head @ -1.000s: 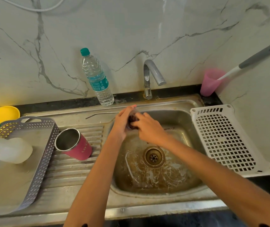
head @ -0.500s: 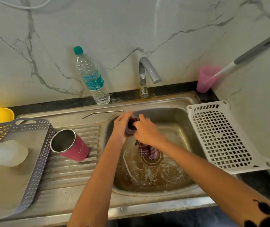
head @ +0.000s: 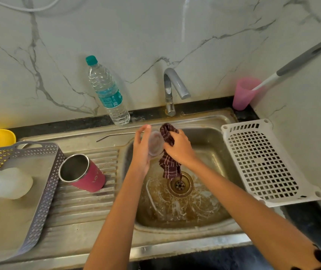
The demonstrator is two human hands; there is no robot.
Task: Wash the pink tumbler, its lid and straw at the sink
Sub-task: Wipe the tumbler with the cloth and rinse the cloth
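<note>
Over the steel sink basin [head: 210, 145], my left hand [head: 141, 151] holds the clear round lid [head: 155, 143] by its edge. My right hand [head: 181, 148] grips a dark checked cloth [head: 170, 166] pressed against the lid; the cloth's tail hangs down toward the drain [head: 180, 185]. The pink tumbler [head: 82, 173] lies tilted on the ribbed drainboard to the left, its steel mouth facing up-left. The bent metal straw [head: 116, 135] lies on the sink rim behind it.
The tap [head: 172, 88] stands behind the basin, with no water visibly running. A water bottle [head: 108, 92] stands to its left. Right of the sink lie a white perforated tray [head: 265, 162], and a pink cup [head: 244, 93] holding a brush. A grey basket [head: 38, 201] with a white bottle [head: 9, 183] sits at the left.
The cloth has unfolded and now hangs from my right hand, and the lid shows between my hands. The view has shifted slightly; the tumbler and straw have not moved.
</note>
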